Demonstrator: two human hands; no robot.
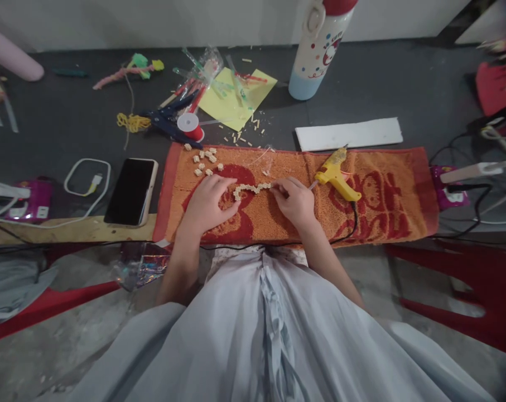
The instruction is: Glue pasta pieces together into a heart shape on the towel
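Head camera: a white and blue bottle (315,58) carries dots, a cartoon figure and short lettering that may read "CUTE"; red markings woven into the orange towel (261,220) cannot be read surely. The towel lies on a dark table (361,84) against a pale wall (152,25), with red chairs (457,285) and grey floor (89,329) below. A wavy pale chain (255,188) lies on the towel between the hands. The right hand (294,202) pinches its right end between thumb and fingers; the left hand (206,204) is loosely spread, thumb and forefinger around its curled left end. A yellow glue gun (336,176) rests near the right hand.
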